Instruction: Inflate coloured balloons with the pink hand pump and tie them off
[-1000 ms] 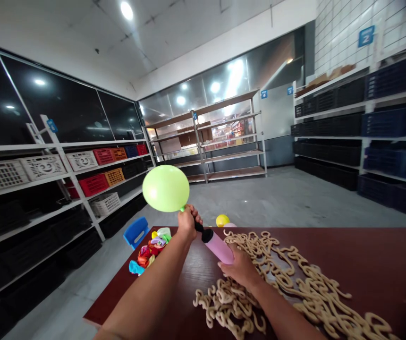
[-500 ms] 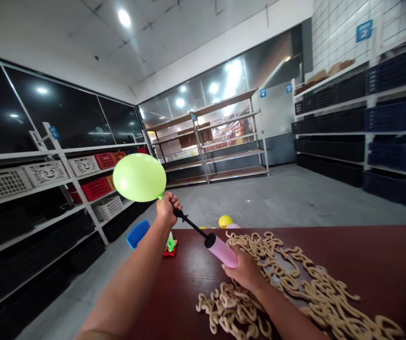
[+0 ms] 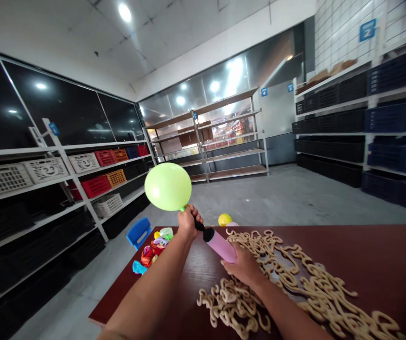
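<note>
Balloon rightward, apparently above left hand

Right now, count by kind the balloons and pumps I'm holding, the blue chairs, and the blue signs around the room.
Green balloon, left hand: 1
Pink pump: 1
Blue chair: 1
Blue signs: 5
Total: 8

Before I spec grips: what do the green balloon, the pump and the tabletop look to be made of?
Balloon: likely latex; taut, glossy, slightly translucent skin.
Pump barrel: probably rigid plastic; smooth, straight-sided, pink, with a matte black end cap.
Tabletop: reddish-brown, satin sheen, fine grain streaks; veneer or laminate, can't tell.
</note>
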### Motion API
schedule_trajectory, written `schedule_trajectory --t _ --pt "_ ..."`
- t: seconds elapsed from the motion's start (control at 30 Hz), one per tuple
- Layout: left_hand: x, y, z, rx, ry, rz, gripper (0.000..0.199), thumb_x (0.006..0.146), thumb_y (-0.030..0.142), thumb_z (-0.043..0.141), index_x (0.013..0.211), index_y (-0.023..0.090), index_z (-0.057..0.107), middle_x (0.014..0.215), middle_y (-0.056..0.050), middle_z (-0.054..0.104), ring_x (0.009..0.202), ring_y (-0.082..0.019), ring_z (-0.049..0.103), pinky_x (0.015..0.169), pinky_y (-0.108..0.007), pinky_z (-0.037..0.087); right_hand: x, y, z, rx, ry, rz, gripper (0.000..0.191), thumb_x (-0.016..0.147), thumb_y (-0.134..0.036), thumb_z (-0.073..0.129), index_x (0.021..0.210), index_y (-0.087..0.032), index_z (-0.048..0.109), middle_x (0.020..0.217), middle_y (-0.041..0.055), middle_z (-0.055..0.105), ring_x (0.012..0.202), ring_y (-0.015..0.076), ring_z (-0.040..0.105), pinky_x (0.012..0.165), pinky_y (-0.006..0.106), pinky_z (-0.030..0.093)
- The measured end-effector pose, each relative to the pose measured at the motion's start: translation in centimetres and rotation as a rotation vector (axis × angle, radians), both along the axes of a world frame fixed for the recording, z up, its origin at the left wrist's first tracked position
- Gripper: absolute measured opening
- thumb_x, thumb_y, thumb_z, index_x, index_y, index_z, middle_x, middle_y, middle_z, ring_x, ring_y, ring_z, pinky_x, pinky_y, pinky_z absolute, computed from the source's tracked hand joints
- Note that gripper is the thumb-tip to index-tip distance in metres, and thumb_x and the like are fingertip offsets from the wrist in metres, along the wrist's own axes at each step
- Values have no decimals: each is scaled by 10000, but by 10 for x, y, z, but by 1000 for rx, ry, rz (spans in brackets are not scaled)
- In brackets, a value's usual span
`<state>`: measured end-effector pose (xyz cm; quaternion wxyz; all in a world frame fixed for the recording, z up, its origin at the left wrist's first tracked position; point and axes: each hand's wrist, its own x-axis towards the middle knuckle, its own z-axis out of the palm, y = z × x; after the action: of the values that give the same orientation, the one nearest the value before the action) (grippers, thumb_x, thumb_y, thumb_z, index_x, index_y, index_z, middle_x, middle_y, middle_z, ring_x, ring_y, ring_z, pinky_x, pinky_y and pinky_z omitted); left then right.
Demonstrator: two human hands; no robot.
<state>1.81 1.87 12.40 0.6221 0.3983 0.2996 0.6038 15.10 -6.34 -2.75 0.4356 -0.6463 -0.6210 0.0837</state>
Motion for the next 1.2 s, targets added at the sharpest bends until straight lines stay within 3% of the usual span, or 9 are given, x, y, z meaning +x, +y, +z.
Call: schedule_trajectory --t 0.23,0.33,0.43,0.7,0.83,0.93,1.03,1.2 --pt "-48 17 60 79 -27 75 130 608 107 404 630 196 312 481 68 239 338 -62 263 367 -209 249 -4 -3 5 -14 3 -19 380 611 -275 628 977 -201 560 871 46 634 799 196 587 689 275 406" --pt "-62 22 76 112 -30 85 132 598 88 393 626 192 316 483 67 227 340 -58 250 369 -208 241 -5 -3 4 0 14 -9 370 612 -261 620 973 -208 561 860 39 631 790 188 585 685 272 402" --pt "-60 23 70 123 -32 90 133 603 94 403 619 189 310 484 68 222 343 -51 239 367 -201 227 -5 -3 2 -2 20 9 338 622 -262 607 952 -204 566 845 39 630 792 189 585 686 272 399" --pt "-4 7 10 27 0 39 122 610 136 418 621 195 311 476 68 236 340 -57 258 357 -200 242 -3 -2 0 -28 -1 -25 321 635 -301 615 934 -198 560 856 48 632 804 196 586 696 265 396" --pt "15 2 -7 26 17 17 114 614 145 421 619 195 319 478 66 251 339 -56 261 353 -200 238 -2 -2 0 -22 -14 -46 355 651 -323 604 974 -192 535 875 53 628 812 199 587 707 269 391" --pt "18 4 -7 27 32 19 128 614 141 432 619 196 316 482 67 253 340 -56 268 351 -197 236 -3 -2 1 -36 3 -52 397 639 -348 621 992 -197 519 884 51 624 830 200 584 705 266 385" --pt "14 6 3 31 52 26 142 613 138 440 621 196 311 484 70 252 335 -57 272 352 -202 252 -6 -2 5 -46 -3 -50 370 641 -365 620 956 -201 515 872 49 621 817 197 583 674 258 372" --pt "-4 15 42 85 75 33 136 598 110 427 628 194 324 486 69 252 333 -58 267 349 -199 246 -10 -4 9 -44 2 -66 308 650 -366 609 892 -209 501 813 33 626 759 186 584 627 247 349"
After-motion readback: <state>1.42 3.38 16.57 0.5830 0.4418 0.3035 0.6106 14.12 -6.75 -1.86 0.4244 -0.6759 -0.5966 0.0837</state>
